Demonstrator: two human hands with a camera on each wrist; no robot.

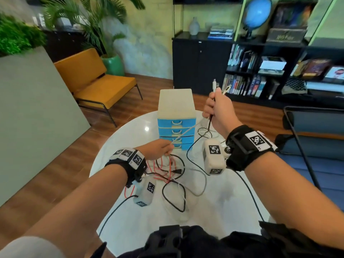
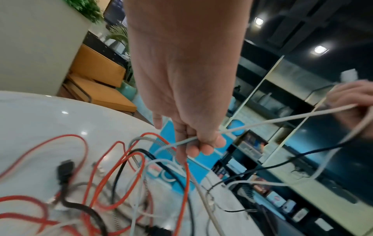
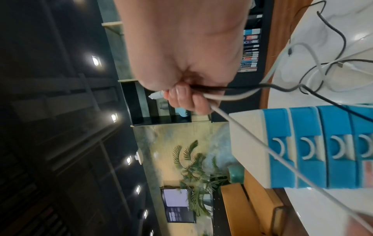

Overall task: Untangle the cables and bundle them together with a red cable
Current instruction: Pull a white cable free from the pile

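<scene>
A tangle of red, black, white and grey cables (image 1: 168, 173) lies on the round white table (image 1: 223, 202). The red cable (image 2: 113, 167) loops through the pile. My right hand (image 1: 216, 107) is raised above the table and grips a bunch of cable ends (image 1: 216, 88), white, grey and black (image 3: 201, 92). A grey cable (image 1: 186, 132) runs taut from that fist down to my left hand (image 1: 162, 148), which pinches it (image 2: 198, 140) just over the tangle.
A small white and blue drawer unit (image 1: 176, 120) stands at the table's far side, right behind the taut cable. An orange chair (image 1: 96, 82) and dark bookshelves (image 1: 279, 71) stand beyond. A black chair frame (image 1: 297, 138) is at right.
</scene>
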